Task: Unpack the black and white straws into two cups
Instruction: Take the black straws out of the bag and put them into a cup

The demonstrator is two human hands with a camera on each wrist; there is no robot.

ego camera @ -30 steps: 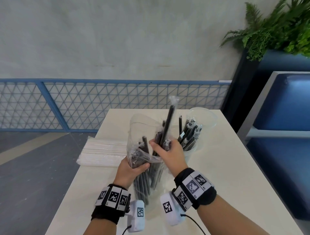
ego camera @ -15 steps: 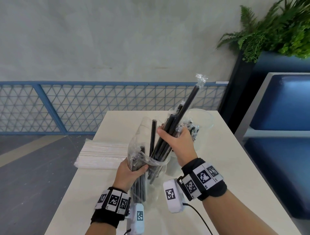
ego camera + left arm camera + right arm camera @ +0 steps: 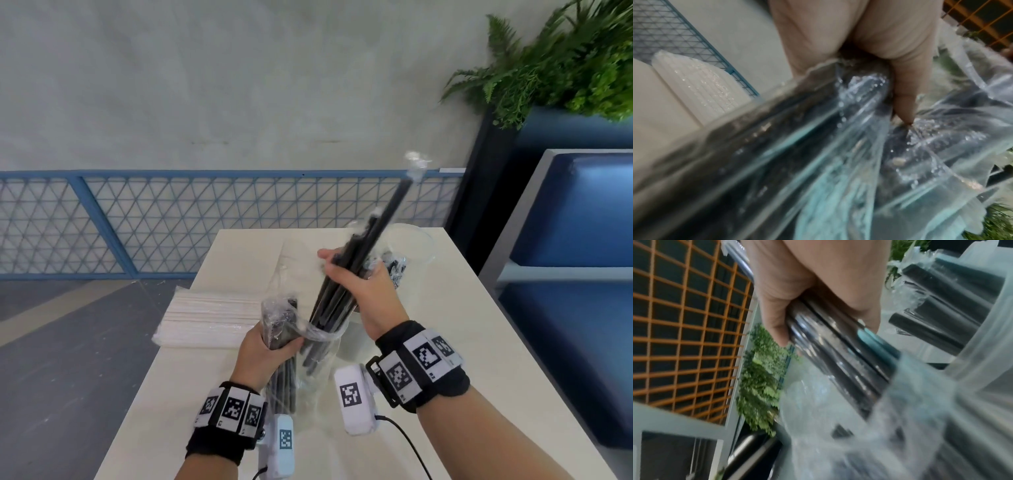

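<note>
Right hand (image 3: pixel 363 284) grips black straws (image 3: pixel 346 291), half out of the bag (image 3: pixel 301 346) the left hand (image 3: pixel 263 349) clutches. Cup (image 3: pixel 416 253) at one o'clock seemingly part-filled; white straws (image 3: pixel 209 317), nine o'clock, unopened.

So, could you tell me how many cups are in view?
1: a clear cup at the table's far right, behind the right hand, holding black straws. A second may be hidden behind the bag.
</note>
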